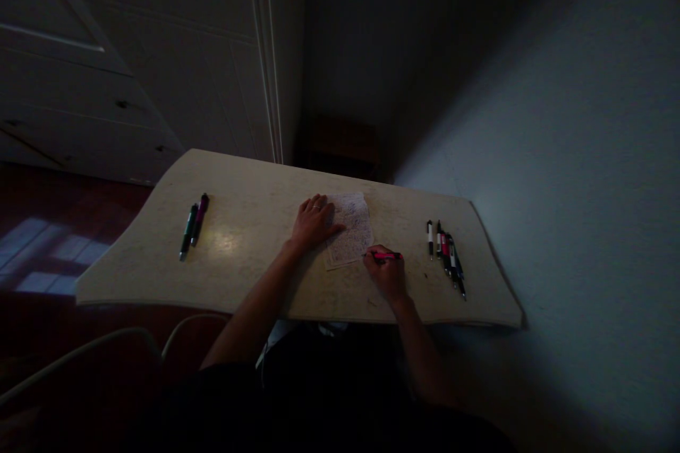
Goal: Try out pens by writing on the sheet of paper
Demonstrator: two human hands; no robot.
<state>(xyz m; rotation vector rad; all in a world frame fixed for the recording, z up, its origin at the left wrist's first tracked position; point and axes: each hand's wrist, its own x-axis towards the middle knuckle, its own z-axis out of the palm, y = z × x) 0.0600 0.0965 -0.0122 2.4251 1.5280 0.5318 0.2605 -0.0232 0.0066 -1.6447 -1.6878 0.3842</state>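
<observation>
A sheet of paper covered in scribbled ink marks lies on the pale table. My left hand rests flat on the sheet's left edge, fingers stretched out, a ring on one of them. In my right hand is a pink and black pen, pinched with its tip at the lower right edge of the paper. To the right of this hand several pens lie loosely grouped, with white, pink and dark barrels. Two more pens, one green and one purple, lie side by side at the far left.
The worn white table has a raised back edge against a white cabinet and a bluish wall at right. A chair's curved frame stands at lower left. The room is dim.
</observation>
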